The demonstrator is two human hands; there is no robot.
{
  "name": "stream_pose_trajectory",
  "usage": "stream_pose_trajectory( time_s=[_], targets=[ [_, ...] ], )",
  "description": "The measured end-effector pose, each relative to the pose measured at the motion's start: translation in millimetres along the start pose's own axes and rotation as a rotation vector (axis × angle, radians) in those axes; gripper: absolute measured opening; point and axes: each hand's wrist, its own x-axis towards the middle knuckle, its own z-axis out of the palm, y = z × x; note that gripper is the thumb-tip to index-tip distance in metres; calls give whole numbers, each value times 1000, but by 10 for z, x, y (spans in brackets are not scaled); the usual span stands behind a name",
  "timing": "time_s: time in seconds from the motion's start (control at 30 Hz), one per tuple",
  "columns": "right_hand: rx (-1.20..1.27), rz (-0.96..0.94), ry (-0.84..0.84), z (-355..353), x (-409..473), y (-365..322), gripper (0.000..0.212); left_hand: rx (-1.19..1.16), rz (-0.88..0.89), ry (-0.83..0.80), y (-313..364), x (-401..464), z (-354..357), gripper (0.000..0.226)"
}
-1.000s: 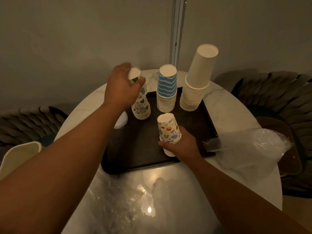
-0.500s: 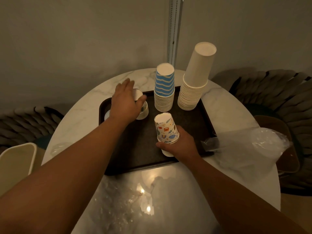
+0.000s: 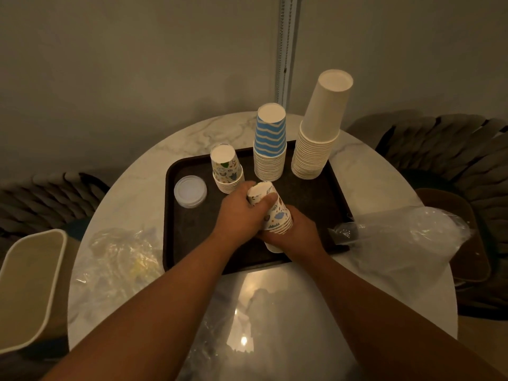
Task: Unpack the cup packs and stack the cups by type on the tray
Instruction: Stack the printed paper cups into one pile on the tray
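A dark tray (image 3: pixel 192 243) lies on the round marble table. On it stand three upside-down stacks: small patterned cups (image 3: pixel 226 169) at the back left, blue-striped cups (image 3: pixel 270 144) in the middle and tall plain white cups (image 3: pixel 319 133) at the back right. A short pile of white lids (image 3: pixel 190 191) sits at the tray's left. Over the tray's front, both hands hold a second stack of patterned cups (image 3: pixel 276 213). My left hand (image 3: pixel 242 213) grips its top cup. My right hand (image 3: pixel 298 232) holds its lower part.
Crumpled clear plastic wrap (image 3: pixel 121 257) lies on the table left of the tray, and a larger clear bag (image 3: pixel 401 240) lies to the right. A cream bin (image 3: pixel 27 287) stands at the left. Dark woven chairs (image 3: pixel 439 149) flank the table. The wall is close behind.
My left hand let go of the back-left patterned stack and came right and nearer, closing on the top of the stack in my right hand. The lids are now uncovered.
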Motion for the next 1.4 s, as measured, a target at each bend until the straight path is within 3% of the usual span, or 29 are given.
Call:
stream_pose_trajectory(
  time_s=[0.17, 0.3, 0.43, 0.63, 0.93, 1.03, 1.13, 1.2, 1.27, 1.33, 1.4],
  targets=[
    [25, -8, 31, 28, -9, 16, 63, 59, 53, 83, 72, 0, -10, 37],
    [32, 13, 38, 10, -12, 25, 59, 3, 206, 339, 348, 176, -332, 60],
    [19, 39, 13, 11, -1, 26, 68, 114, 379, 491, 633, 451, -750, 52],
    [23, 64, 20, 19, 21, 35, 71, 334, 231, 352, 336, 705, -761, 60],
    [21, 48, 7, 0, 23, 41, 70, 427, 102, 215, -8, 831, -558, 63],
    [8, 47, 10, 3, 20, 39, 71, 449, 147, 296, 87, 700, -545, 75],
    [-2, 46, 7, 9, 28, 38, 73, 238, 345, 444, 189, 323, -433, 61],
    [5, 46, 3, 11, 28, 42, 73, 222, 353, 362, 160, 107, -280, 51],
    [8, 42, 0, 13, 24, 45, 74, 257, 204, 175, 94, 29, -130, 55],
    [24, 32, 0, 14, 16, 34, 73, 132, 0, -9, 73, 29, -48, 61],
    [27, 25, -7, 7, 13, 16, 74, 5, -86, -77, 68, 33, -6, 51]
  ],
)
